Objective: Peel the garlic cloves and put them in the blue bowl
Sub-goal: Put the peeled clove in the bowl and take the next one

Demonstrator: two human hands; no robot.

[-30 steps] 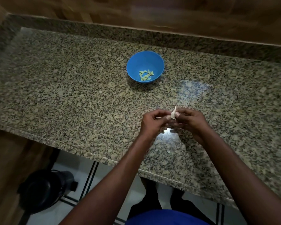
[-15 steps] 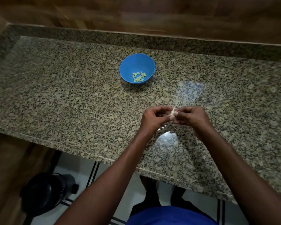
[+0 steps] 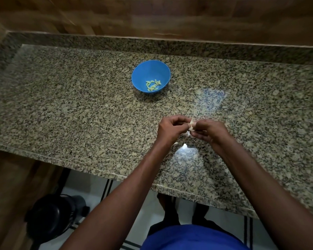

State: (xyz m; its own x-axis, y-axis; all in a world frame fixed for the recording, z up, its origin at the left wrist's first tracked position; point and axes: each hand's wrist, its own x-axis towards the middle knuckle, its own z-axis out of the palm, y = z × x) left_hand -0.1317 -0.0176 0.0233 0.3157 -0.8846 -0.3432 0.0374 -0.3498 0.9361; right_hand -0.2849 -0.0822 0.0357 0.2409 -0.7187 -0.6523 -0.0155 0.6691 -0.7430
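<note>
**Both hands on one clove, bowl waiting behind**

From the head camera we look down on a speckled brown-and-black granite countertop (image 3: 79, 109), and there in the middle of it sits the round blue plastic bowl (image 3: 150, 75). Inside, gathered toward its near side, we count a small heap of pale yellow-green peeled garlic cloves (image 3: 153, 85); how many exactly we cannot tell.

Nearer to us, well apart from the bowl, our two hands meet over the counter. The left hand (image 3: 171, 129) has its fingers curled inward, tips pinching a small pale garlic clove with papery skin (image 3: 191, 125). The right hand (image 3: 209, 131) comes in from the other side, fingers curled too, thumb and fingertips pinching the same clove. It is held between both hands, above the stone.

A bright glare patch (image 3: 187, 150) shines on the counter just below the hands. Down on the floor at lower left stands a dark round bin (image 3: 51, 217).
</note>
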